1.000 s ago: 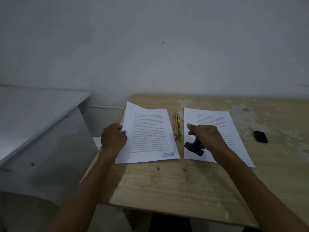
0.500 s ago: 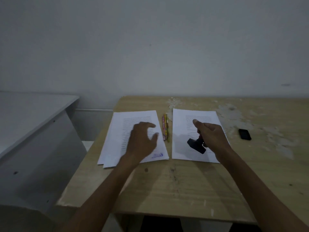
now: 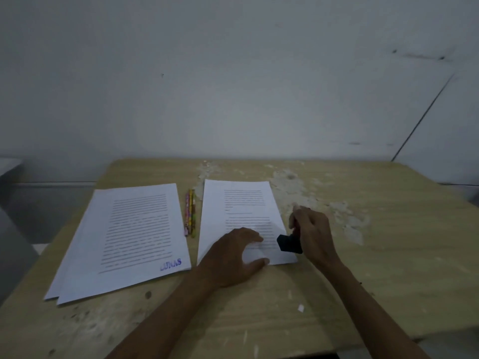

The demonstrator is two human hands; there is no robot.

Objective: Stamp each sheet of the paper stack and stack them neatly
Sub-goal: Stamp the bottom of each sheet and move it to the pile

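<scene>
Head view: left hand (image 3: 234,257) presses flat on the unstamped stack (image 3: 241,221) to steady it, fingers spread; right hand (image 3: 315,233) grips the stamp (image 3: 289,244) over that stack's near right corner.
</scene>
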